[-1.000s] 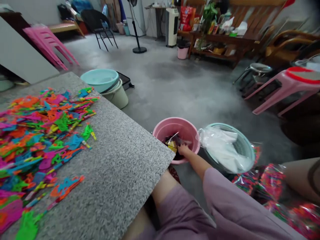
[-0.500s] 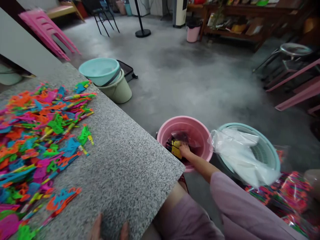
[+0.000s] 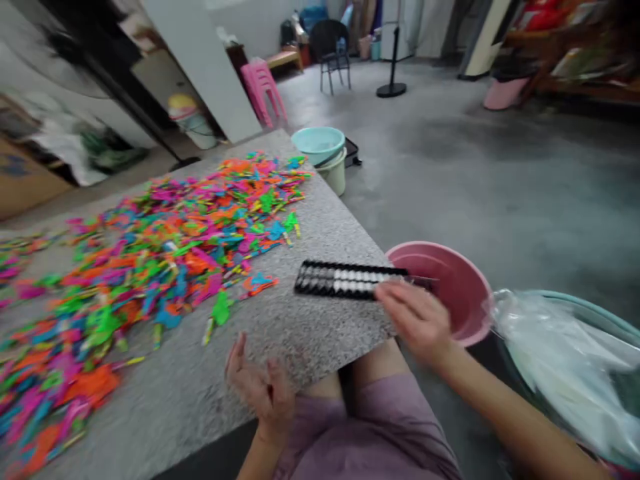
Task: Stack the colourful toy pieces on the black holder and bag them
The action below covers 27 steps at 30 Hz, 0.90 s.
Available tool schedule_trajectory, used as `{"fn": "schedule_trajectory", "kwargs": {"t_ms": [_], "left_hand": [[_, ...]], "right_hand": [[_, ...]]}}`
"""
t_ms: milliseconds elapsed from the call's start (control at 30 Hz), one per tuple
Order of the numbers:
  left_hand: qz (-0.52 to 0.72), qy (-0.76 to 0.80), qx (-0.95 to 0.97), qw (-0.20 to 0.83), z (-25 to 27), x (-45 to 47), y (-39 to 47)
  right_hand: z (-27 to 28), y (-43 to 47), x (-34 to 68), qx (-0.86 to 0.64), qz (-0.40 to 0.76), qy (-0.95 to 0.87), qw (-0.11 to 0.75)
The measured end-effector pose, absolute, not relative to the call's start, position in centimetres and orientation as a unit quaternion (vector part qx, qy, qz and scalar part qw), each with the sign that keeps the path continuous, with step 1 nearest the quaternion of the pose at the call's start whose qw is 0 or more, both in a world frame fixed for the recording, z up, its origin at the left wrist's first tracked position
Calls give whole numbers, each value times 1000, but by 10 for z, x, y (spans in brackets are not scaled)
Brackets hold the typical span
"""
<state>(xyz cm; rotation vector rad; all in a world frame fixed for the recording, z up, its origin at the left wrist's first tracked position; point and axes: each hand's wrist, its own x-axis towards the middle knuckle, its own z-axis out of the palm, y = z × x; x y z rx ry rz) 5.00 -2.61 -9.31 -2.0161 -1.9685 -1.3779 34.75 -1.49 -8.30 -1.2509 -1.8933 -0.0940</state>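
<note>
Long black strip with scalloped edges and a grey-and-white middle is pinched at one end by the right hand, over the speckled grey stone tabletop. Nearby, the left hand has its fingers parted. Farther left lie heaped multicoloured plastic pieces; rightward stands a round pink plastic tub.

Stacked stools and chair suggest a home

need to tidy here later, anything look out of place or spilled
Only mildly: clear plastic hangs over the rim of the teal basket, toward the pink tub. Bright pieces lie in a loose jumble on the table, a few apart from the heap. Nothing looks broken, though blur hides detail.
</note>
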Motion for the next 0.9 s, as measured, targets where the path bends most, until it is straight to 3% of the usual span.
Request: {"fn": "schedule_trajectory", "kwargs": {"t_ms": [100,200,267,367,500,633,800,900], "left_hand": [[-411,-611,-674,55,-79,32,-36],[-214,-553,-805,28,-86,21,-46],[-145,-533,-833,19,-98,23,-48],[-156,-554,-817,20,-116,30,-40],[-173,-565,-806,26,-121,36,-24],[-204,-550,-809,37,-110,32,-29],[-286,-646,-707,40,-95,-2,-9],[-280,-650,-707,-8,-93,-20,21]], "right_hand": [[-91,-10,276,-349,63,-869,344],[-104,-15,254,-342,129,-882,299],[-104,-9,254,-368,139,-864,314],[-89,29,234,-417,103,-845,317],[-78,104,155,-453,-7,-873,181],[-85,142,108,-433,-41,-891,132],[-77,126,148,-403,-58,-908,99],[-63,110,181,-369,-61,-923,95]]}}
